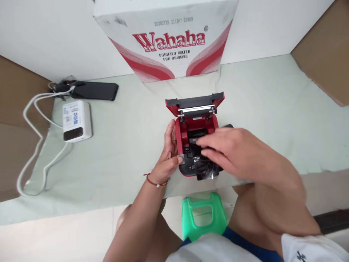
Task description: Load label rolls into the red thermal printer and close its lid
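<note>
The red printer (197,125) sits near the counter (131,145) edge, lid (195,102) tipped back. The left hand (166,156) clamps its left wall. The right hand (234,149) has its fingers drawn together on a black glossy piece (205,168) at the open bay. The piece looks crinkly, so it could snag on the bay's rim. The bay's contents are mostly hidden.

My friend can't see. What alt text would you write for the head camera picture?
A left hand grips the side of a small red printer with its lid open, while the right hand holds a black crinkly piece at its opening. Around it on the pale green cloth: a Wahaha box behind, a white charger and black phone at left.
</note>
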The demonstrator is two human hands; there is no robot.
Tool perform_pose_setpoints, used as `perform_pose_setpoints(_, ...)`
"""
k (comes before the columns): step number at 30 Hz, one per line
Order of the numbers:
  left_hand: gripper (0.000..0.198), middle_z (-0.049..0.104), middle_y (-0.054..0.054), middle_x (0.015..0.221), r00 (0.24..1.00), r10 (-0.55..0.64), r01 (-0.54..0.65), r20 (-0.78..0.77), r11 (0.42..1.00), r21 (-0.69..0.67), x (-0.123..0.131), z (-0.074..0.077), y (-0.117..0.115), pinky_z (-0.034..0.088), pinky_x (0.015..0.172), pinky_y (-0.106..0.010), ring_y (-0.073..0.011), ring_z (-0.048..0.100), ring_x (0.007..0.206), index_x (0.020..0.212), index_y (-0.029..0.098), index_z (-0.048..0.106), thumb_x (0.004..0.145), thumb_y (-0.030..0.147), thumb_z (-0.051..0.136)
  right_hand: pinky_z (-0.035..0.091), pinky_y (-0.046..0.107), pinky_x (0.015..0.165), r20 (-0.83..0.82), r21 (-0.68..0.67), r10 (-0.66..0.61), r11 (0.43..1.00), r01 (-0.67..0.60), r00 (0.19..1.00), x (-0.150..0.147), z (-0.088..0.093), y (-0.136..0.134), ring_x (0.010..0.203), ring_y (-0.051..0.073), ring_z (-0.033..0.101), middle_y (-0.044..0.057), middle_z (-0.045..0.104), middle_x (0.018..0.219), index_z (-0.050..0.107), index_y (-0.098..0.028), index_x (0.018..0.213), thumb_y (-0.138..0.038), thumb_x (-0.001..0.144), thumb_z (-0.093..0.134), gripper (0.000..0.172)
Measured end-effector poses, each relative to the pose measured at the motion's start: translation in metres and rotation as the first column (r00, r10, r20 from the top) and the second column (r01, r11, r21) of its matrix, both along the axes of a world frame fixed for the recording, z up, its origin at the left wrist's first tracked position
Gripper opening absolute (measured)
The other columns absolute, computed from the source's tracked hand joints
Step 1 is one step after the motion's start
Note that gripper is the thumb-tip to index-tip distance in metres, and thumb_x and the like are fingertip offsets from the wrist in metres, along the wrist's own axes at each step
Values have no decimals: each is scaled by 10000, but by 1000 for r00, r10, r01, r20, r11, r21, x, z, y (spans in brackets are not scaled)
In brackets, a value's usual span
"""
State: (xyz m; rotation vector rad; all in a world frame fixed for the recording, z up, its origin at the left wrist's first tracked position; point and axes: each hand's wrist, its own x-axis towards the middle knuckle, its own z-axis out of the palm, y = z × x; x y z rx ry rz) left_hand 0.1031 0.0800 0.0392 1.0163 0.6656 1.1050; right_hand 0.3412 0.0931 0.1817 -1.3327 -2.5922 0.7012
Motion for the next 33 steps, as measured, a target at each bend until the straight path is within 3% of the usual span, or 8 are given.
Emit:
perform_pose_setpoints(4,1054,302,9,1950,1000,15,-15,10,1000,-5,2,0,-2,222,1507,-634,-400,230,1840,1771,500,381,873,579,928,569,386,835,165,-26,-137,989,144,977,-21,-11,22,1251,323,745,130,861,1267,824,-190,1231,-100,1105,559,307)
perform_pose_setpoints(8,1075,327,-2,1940,1000,27,-27,1,999,-26,3,0,-2,228,1506,-628,-401,242,1834,1768,485,391,851,606,938,558,435,850,257,45,-170,985,164,951,-33,-15,24,1255,358,728,155,858,1280,819,-172,1270,-71,1099,518,361)
perform_pose_setpoints(13,1029,345,4,1931,1000,9,-9,20,1000,-11,3,4,-1,207,1510,-629,-393,219,1842,1743,491,438,853,594,944,509,485,911,385,26,-111,994,110,916,-39,-13,25,1181,383,737,182,874,1208,831,-152,1133,-37,1068,489,367)
perform_pose_setpoints(20,1010,353,3,1923,1000,4,-4,25,1000,-4,2,3,0,208,1509,-637,-392,237,1834,1734,488,451,859,571,949,471,453,871,366,22,-144,989,146,919,-43,-12,26,1159,371,738,183,857,1163,804,-174,1012,-27,1015,551,293)
perform_pose_setpoints(24,1008,370,2,1909,999,-6,6,40,1000,-2,1,0,1,237,1498,-653,-398,280,1817,1736,507,448,863,546,952,524,423,868,192,-69,-99,991,114,976,-20,2,18,1150,327,770,130,823,1307,790,-191,1254,-152,1074,586,274)
perform_pose_setpoints(28,1007,372,-1,1905,999,3,-3,47,1000,-12,0,-3,2,231,1499,-659,-402,282,1815,1731,508,458,856,547,954,536,381,779,25,-95,-129,987,131,991,29,20,12,891,256,775,48,841,1073,770,-260,1341,-305,1084,601,311)
perform_pose_setpoints(30,1018,370,2,1907,999,8,-6,47,1000,-23,0,-3,2,221,1505,-645,-399,254,1824,1727,502,469,840,550,966,515,383,704,61,-111,-189,975,195,980,58,20,15,738,247,725,29,809,910,765,-272,1363,-378,1079,584,353)
perform_pose_setpoints(33,1013,370,16,1909,999,13,-12,33,999,-37,-2,-2,3,223,1509,-624,-387,232,1832,1716,508,485,830,553,975,499,393,681,301,-120,-310,926,358,902,94,1,24,729,269,706,53,792,879,771,-257,1303,-385,1043,603,335)
